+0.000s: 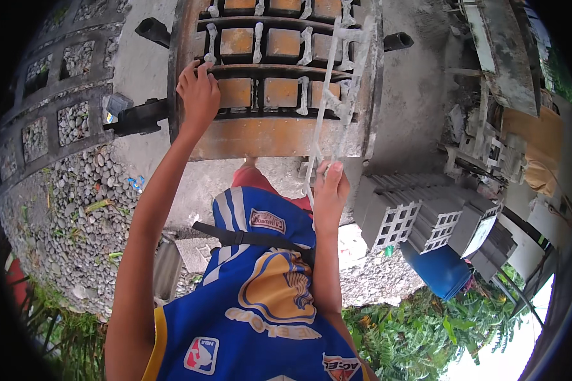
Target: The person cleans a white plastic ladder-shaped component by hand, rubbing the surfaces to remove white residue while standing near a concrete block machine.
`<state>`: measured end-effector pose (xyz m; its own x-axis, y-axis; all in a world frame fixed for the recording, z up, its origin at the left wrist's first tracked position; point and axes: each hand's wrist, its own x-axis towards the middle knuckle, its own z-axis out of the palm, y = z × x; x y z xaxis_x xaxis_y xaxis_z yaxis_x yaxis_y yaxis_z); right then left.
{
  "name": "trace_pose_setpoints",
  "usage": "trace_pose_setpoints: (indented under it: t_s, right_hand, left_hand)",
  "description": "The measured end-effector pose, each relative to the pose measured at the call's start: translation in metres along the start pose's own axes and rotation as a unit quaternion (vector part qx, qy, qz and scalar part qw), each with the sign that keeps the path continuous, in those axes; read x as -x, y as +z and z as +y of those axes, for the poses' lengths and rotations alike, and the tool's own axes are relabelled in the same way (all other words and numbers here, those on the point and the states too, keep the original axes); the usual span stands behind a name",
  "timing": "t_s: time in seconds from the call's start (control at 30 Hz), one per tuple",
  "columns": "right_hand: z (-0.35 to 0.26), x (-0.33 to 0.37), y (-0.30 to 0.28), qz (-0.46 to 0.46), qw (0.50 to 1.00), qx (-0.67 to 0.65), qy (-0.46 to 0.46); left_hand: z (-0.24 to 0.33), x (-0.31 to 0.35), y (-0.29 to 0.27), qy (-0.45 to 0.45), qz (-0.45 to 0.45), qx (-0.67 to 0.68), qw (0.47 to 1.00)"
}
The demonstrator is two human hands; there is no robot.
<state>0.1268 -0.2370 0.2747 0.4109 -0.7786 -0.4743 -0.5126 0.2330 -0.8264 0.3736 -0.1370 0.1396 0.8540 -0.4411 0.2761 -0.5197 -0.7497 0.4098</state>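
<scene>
A rusty metal mould [267, 136] with rows of orange-brown blocks stands in front of me, cement-crusted spacers upright in its gaps. My left hand [199, 89] rests at the mould's left side, fingers slightly bent and apart. Its fingertips lie at the lower end of one crusted spacer [210, 44]; whether they grip it cannot be made out. In my right hand [332, 187], closed near the mould's front right corner, is the near end of a long, pale, ladder-shaped frame [329, 95]. This frame slants up over the mould's right part.
Dark pipe handles [136, 117] jut from the mould's sides. At the right, grey concrete lattice blocks [397, 222] stand in a row beside a blue drum [437, 270]. Pebbles [76, 222] cover the ground at left, below a concrete grid [47, 101]. Plants [419, 324] grow behind me.
</scene>
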Motion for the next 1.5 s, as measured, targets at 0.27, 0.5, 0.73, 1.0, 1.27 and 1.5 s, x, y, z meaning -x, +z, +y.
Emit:
trace_pose_setpoints:
  t_s: [0.27,0.5,0.73,1.0,1.27,1.5]
  right_hand:
    - [0.034,-0.031,0.002,-0.022,0.998,0.045,-0.031]
    - [0.035,-0.030,-0.001,-0.007,1.000,0.000,0.016]
    - [-0.008,-0.046,0.028,-0.057,0.996,-0.003,-0.073]
    - [0.011,-0.088,0.092,-0.163,0.982,-0.042,-0.084]
    - [-0.022,-0.044,0.094,-0.138,0.966,-0.069,-0.207]
    - [-0.002,-0.080,0.068,-0.144,0.974,0.140,-0.105]
  left_hand:
    - [0.008,-0.005,0.004,0.019,0.032,0.033,0.999]
    - [0.008,-0.004,0.002,0.016,0.051,0.048,0.997]
    - [0.000,0.001,0.000,-0.003,0.049,0.072,0.996]
    - [0.010,-0.005,0.003,-0.025,0.087,0.087,0.992]
    - [0.002,0.001,0.002,-0.058,0.065,0.062,0.994]
    - [0.014,-0.001,0.008,-0.049,0.073,0.036,0.996]
